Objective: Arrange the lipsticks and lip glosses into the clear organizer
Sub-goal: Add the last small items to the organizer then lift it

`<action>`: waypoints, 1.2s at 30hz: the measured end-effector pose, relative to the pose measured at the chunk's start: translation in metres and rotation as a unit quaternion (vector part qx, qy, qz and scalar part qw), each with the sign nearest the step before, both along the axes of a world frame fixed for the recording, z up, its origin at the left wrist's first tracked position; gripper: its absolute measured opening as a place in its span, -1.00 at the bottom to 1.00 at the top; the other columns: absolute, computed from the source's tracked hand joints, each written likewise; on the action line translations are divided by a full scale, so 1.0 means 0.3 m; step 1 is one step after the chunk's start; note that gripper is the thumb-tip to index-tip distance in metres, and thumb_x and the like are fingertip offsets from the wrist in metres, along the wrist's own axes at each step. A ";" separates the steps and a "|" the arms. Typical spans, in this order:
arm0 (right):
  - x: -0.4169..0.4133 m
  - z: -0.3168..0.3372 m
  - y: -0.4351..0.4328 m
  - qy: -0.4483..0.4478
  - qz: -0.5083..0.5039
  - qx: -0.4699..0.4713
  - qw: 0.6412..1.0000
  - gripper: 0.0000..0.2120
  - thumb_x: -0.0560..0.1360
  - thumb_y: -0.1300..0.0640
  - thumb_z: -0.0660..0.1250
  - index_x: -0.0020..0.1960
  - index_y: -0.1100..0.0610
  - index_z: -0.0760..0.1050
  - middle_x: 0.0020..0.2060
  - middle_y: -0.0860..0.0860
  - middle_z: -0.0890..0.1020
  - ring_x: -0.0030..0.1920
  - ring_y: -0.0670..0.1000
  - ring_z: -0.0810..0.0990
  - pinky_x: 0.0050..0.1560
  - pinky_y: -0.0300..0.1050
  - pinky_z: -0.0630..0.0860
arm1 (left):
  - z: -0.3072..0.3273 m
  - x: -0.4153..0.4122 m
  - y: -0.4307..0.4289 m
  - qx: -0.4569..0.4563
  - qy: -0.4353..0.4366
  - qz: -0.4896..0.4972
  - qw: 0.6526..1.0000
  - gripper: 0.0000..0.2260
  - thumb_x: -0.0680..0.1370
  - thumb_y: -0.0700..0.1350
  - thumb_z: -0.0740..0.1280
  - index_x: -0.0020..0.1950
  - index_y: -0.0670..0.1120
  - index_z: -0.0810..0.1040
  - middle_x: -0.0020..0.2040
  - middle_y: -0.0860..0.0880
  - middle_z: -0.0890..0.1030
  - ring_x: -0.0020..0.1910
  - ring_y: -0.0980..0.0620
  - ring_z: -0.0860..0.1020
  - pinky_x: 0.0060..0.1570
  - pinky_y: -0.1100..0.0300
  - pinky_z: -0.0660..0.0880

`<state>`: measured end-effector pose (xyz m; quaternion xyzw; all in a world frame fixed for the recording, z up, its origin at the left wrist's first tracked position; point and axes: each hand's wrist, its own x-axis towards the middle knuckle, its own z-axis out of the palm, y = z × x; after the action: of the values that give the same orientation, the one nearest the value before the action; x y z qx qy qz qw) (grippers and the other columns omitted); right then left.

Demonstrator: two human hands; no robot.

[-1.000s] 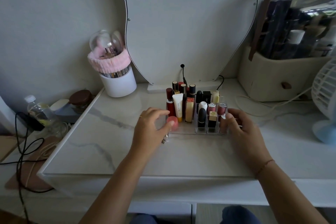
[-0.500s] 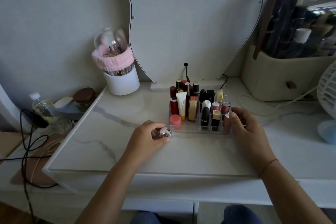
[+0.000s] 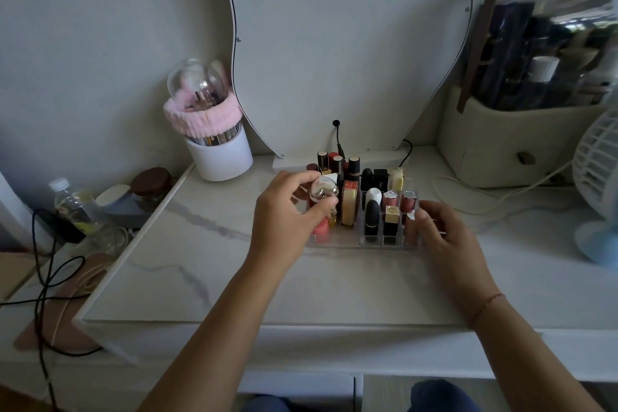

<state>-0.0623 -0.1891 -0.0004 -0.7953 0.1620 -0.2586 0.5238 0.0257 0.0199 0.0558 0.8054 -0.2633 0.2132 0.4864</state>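
The clear organizer [image 3: 347, 242] stands on the white marble tabletop, filled with several upright lipsticks and lip glosses. My left hand [image 3: 284, 217] pinches a small round silver item [image 3: 323, 190] and holds it above the organizer's left compartments. Under that hand a coral round-capped lip balm [image 3: 320, 231] sits in the front left slot. A black lipstick [image 3: 372, 221] and a gold-and-black one [image 3: 391, 222] stand in the front row. My right hand [image 3: 438, 237] holds the organizer's right end, thumb against its side.
A curved mirror [image 3: 334, 43] stands behind the organizer with a cable [image 3: 338, 137] at its base. A white brush holder with a pink band [image 3: 214, 140] is at left, a beige cosmetic bag [image 3: 521, 140] and a white fan [image 3: 598, 177] at right. Bottles and cords lie off the table's left edge.
My left hand dropped to the tabletop in front of the organizer, picked up the small silver item, and has lifted it over the organizer's left side. My right hand stayed at the right end.
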 end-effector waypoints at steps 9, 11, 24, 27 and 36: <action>0.001 0.000 -0.001 -0.002 0.002 0.006 1.000 -0.65 0.51 -0.11 0.18 0.21 0.03 0.47 -0.09 -0.08 0.62 -0.16 -0.21 0.59 -0.19 -0.27 0.49 | -0.042 0.008 -0.088 -0.003 -0.053 0.024 0.998 -0.69 0.34 -0.12 0.52 0.05 -0.10 0.59 -0.04 -0.01 0.60 -0.04 0.00 0.55 -0.06 0.17 0.48; 0.000 -0.001 -0.001 0.000 0.002 0.008 1.000 -0.65 0.51 -0.11 0.18 0.21 0.02 0.47 -0.09 -0.10 0.62 -0.16 -0.21 0.59 -0.18 -0.27 0.50 | -0.055 0.011 -0.091 -0.002 -0.059 0.026 0.998 -0.69 0.34 -0.13 0.53 0.04 -0.12 0.59 -0.05 -0.03 0.60 -0.04 -0.02 0.55 -0.07 0.13 0.49; 0.006 -0.011 -0.005 -0.003 0.003 0.007 1.000 -0.65 0.52 -0.09 0.19 0.23 0.04 0.47 -0.05 -0.04 0.63 -0.13 -0.19 0.59 -0.23 -0.30 0.46 | -0.155 0.006 -0.091 0.049 -0.055 0.038 0.997 -0.68 0.30 -0.12 0.54 -0.02 -0.07 0.53 -0.12 0.07 0.53 -0.13 0.03 0.51 -0.16 0.02 0.53; 0.004 -0.008 -0.002 -0.003 0.005 0.007 1.000 -0.65 0.52 -0.08 0.19 0.23 0.04 0.46 -0.06 -0.05 0.62 -0.13 -0.20 0.58 -0.24 -0.35 0.43 | -0.161 0.001 -0.088 0.061 -0.039 0.026 0.997 -0.68 0.29 -0.11 0.54 -0.02 -0.06 0.55 -0.13 0.08 0.53 -0.13 0.03 0.50 -0.14 -0.01 0.51; 0.007 -0.013 -0.009 0.003 0.001 0.004 1.000 -0.63 0.52 -0.11 0.19 0.23 0.04 0.46 0.00 0.00 0.62 -0.08 -0.11 0.60 -0.18 -0.24 0.48 | -0.169 -0.016 -0.090 0.133 -0.054 0.026 0.989 -0.68 0.28 -0.07 0.54 -0.01 -0.09 0.64 -0.13 -0.01 0.65 -0.08 -0.06 0.53 -0.05 0.03 0.42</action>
<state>-0.0602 -0.1917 -0.0043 -0.7939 0.1637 -0.2550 0.5272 0.0208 -0.0071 0.0051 0.8569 -0.2938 0.2320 0.3544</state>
